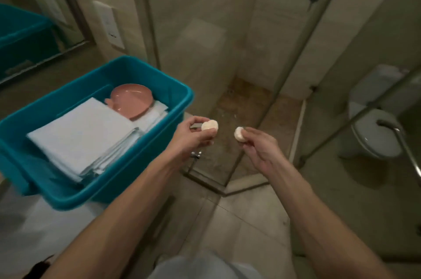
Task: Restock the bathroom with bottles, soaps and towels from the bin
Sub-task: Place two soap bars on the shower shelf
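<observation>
1. pale garment (200, 265), bottom edge of view, blurred; kind cannot be told.
2. two bare forearms, reaching forward and up from the lower corners, converging over the floor.
3. floor (246, 221), beige tile, under both arms.
4. bench (45, 221), pale top, lower left, carrying the bin.
5. bin (127, 178), teal plastic, open-topped, left of the arms; the left forearm passes just beside its right wall.
6. towels (84, 132), white, folded, stacked flat inside the bin and filling most of it.
7. dish (132, 99), pink, round, lying on the towels at the bin's far end.
8. left hand (193, 137), just past the bin's right corner, fingers curled, holding the first soap (209, 125), a round pale cake, at its fingertips.
9. right hand (259, 148), near the left but apart from it, pinching the second soap (239, 134), a like round cake, between thumb and fingertips. the two soaps do not touch.
10. chrome fitting (196, 155), small, below the left wrist, on the glass edge.
11. shower glass (205, 27), clear panels standing directly beyond both hands, enclosing a brown-stained shower floor (241, 110).
12. toilet (373, 132), white, lid down, right, seen through glass.
13. grab rail (407, 148), metal, beside the toilet.
14. switch plate (109, 25), white, on the wall above the bin.
15. mirror (34, 16), far left, reflecting the bin.
</observation>
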Motion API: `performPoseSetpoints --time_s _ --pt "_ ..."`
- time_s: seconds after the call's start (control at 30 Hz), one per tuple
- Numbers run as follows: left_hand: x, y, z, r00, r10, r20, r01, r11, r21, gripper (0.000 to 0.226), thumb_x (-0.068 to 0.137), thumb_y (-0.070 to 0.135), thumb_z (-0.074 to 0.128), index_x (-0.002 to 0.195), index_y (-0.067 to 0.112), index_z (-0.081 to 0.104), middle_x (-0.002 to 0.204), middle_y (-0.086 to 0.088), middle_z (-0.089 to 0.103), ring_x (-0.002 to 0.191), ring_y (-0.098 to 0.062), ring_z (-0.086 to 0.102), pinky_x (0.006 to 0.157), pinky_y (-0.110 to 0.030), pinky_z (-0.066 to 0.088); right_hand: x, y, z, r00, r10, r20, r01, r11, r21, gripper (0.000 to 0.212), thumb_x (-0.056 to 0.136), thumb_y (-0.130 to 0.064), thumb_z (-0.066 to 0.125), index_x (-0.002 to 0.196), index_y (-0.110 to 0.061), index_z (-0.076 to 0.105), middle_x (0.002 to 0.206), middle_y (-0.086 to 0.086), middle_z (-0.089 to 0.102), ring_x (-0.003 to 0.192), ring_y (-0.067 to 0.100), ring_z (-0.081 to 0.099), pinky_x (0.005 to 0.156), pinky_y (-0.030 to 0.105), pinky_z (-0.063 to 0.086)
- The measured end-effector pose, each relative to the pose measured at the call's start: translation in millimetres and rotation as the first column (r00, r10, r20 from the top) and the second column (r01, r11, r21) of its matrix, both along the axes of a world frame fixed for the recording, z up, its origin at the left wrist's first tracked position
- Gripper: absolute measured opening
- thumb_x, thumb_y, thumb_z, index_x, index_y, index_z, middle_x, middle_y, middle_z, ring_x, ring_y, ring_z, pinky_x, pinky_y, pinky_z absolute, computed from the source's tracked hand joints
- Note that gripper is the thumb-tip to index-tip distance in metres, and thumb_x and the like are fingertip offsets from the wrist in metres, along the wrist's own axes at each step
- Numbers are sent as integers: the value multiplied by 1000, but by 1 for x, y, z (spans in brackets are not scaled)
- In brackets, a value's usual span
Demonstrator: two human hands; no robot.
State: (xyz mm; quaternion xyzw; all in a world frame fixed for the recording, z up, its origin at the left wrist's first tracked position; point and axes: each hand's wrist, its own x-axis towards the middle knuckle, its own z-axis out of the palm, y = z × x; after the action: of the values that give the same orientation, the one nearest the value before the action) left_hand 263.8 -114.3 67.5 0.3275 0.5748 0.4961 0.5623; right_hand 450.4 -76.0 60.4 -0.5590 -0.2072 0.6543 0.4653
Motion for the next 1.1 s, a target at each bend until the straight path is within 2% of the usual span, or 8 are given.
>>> performPoseSetpoints --time_s 0.07,0.2,0.3,0.43,0.57,0.73,0.93,1.1 --pt "33 -1 -21 999 -37 -25 36 998 -59 30 86 3 75 114 10 66 98 -6 70 77 -12 67 60 -19 55 53 -10 -17 1000 -23 -12 22 996 -90 24 90 4 66 114 7 66 106 21 70 77 17 72 55 19 58" --pt "95 -10 -76 996 -63 -62 52 984 -171 32 84 2 76 114 8 64 98 -8 69 75 -13 65 54 -16 53 148 -36 -56 993 -83 -79 66 977 -201 24 88 8 66 112 11 65 105 18 71 98 24 69 80 30 61" --pt "131 -25 -122 995 -70 -74 47 962 -271 31 84 4 78 112 2 66 92 -7 68 71 -10 63 57 -16 53 204 -62 -80 985 -152 -85 128 963 -237 14 90 13 60 103 9 63 105 20 67 94 24 66 70 29 61" --pt "154 -55 -178 993 -68 -94 22 903 -429 26 83 3 77 107 3 70 88 -9 69 70 -12 62 62 -21 52 270 -99 -131 978 -197 62 206 918 -338 17 91 13 59 94 -3 65 110 21 65 93 24 65 59 25 62" --pt "162 -81 -206 989 -44 -144 -45 822 -567 22 86 -1 73 105 8 67 95 -15 67 78 -19 63 64 -26 55 322 -133 -174 927 -227 297 331 869 -368 22 89 10 63 90 -13 65 111 15 66 94 23 64 68 27 57" --pt "155 -91 -234 943 -159 -291 -69 765 -640 28 88 1 71 115 2 63 105 -21 65 81 -24 61 66 -28 53 351 -155 -208 896 -178 406 354 838 -415 23 81 7 72 100 -6 72 94 12 70 87 26 66 67 30 53" --pt "156 -64 -279 894 -238 -379 -123 685 -718 40 84 3 76 120 -5 62 92 -23 68 68 -26 61 63 -30 53 365 -111 -227 880 -75 469 310 838 -449 21 84 6 69 84 -15 70 91 13 68 82 26 63 62 29 51" --pt "178 1 -296 862 -328 -387 -96 643 -760 37 87 6 73 120 -6 62 89 -21 69 73 -31 66 70 -36 57 378 -38 -225 752 96 652 268 859 -436 27 79 1 73 74 -24 63 77 -2 65 80 24 62 72 29 48"
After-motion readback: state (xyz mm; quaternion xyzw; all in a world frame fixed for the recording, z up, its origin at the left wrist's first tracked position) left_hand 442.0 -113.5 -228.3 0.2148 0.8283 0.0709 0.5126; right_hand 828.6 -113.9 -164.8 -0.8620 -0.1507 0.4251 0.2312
